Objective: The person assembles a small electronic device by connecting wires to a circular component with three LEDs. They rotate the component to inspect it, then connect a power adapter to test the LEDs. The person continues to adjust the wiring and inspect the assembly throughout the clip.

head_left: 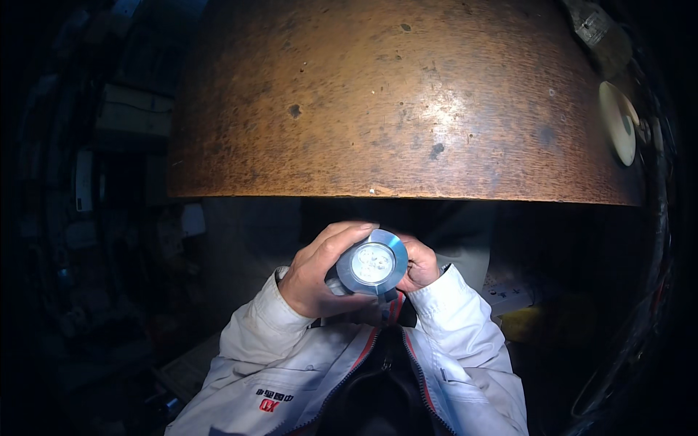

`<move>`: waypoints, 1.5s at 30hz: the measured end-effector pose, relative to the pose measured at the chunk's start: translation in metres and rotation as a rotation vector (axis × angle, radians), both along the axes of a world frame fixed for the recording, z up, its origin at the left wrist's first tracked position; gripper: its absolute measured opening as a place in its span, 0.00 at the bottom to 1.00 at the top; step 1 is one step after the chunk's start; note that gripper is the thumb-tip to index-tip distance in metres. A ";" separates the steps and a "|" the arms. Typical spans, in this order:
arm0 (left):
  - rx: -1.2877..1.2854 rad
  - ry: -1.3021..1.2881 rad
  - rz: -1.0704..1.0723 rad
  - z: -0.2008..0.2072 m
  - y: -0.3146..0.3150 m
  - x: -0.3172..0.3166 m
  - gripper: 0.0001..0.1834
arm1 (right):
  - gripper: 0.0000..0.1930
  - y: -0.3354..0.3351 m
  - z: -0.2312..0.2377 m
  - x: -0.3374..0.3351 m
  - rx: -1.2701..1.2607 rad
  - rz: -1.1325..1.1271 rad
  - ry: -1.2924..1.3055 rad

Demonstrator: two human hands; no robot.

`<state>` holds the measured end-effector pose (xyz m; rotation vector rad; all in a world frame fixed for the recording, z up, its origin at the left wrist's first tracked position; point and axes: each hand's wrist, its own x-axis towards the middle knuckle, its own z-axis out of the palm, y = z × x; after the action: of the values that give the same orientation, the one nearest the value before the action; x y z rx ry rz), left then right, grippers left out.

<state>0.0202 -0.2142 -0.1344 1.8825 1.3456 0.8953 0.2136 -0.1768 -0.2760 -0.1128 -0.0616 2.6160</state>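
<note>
A round metal piece [400,262] is held up in front of my chest, just below the table's near edge. Its broad bluish-grey rim surrounds a bright white, glassy-looking centre with several paler spots; what kind of thing it is I cannot tell. My left hand [317,271] wraps round its left side, fingers over the top and thumb underneath. Against the right edge my right hand [419,265] is closed, its fingers curled and partly behind the rim. Whatever those fingers grip is hidden by the piece.
A worn brown wooden tabletop [363,109] with dark stains spans the upper view. At its right edge are a pale round disc [617,123] and a brush-like object [600,36]. Dark, indistinct clutter lies on the left. A yellow object [522,320] is low on the right.
</note>
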 end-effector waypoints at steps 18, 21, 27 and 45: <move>-0.093 0.179 0.255 0.005 -0.028 0.024 0.72 | 0.33 -0.001 0.009 -0.003 0.086 -0.138 0.128; -0.074 0.139 0.185 0.006 -0.027 0.017 0.68 | 0.33 -0.001 0.014 -0.003 0.065 -0.124 0.158; -0.061 0.107 0.023 0.018 -0.015 0.002 0.64 | 0.33 -0.003 0.014 -0.003 0.061 -0.097 0.163; -0.071 -0.074 -0.171 0.028 0.006 -0.020 0.53 | 0.32 -0.011 -0.008 0.004 0.058 -0.042 -0.048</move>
<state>0.0000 -0.2080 -0.1069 1.8602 1.1388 0.8117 0.2171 -0.1878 -0.2839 -0.1550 -0.1500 2.5671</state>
